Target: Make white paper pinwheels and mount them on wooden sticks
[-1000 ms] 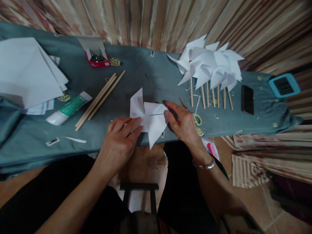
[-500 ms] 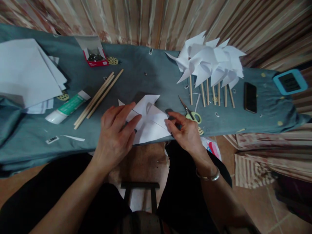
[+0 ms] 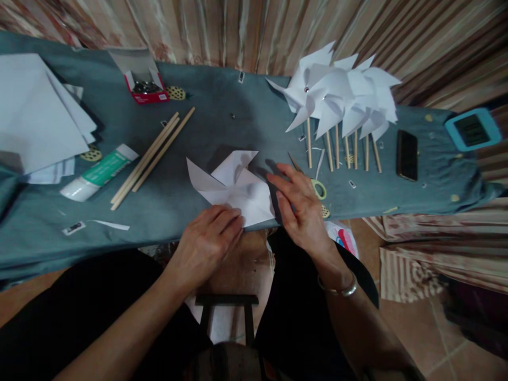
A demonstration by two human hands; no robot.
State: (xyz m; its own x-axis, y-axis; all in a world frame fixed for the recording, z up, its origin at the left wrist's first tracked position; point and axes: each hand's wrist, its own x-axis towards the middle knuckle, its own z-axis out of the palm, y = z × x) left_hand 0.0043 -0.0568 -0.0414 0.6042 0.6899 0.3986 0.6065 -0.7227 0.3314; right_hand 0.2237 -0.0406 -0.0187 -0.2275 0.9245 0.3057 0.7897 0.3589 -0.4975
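A white paper pinwheel [image 3: 250, 196] without a stick lies near the front edge of the cloth-covered table, its blades folded inward. My left hand [image 3: 212, 233] is closed on its lower left edge, fingertips pressed together over the paper. Just off the pinwheel's right side is my right hand [image 3: 297, 203], fingers apart and holding nothing. Partly behind that hand are scissors [image 3: 318, 189] with light green handles. Several finished paper pinwheels [image 3: 341, 95] on wooden sticks lie overlapped at the back right.
Wooden sticks [image 3: 146, 161], a glue tube [image 3: 99, 173] and a red box [image 3: 146, 90] of small metal pieces lie on the left, beside stacked white paper [image 3: 43, 111]. A phone [image 3: 407, 155] and a blue-framed device [image 3: 473, 130] are far right. Striped curtain [image 3: 222, 37] hangs behind.
My left hand has moved down from the pinwheel's upper left to its lower edge, uncovering the left blade. My right hand has let go of the right side and its fingers have spread.
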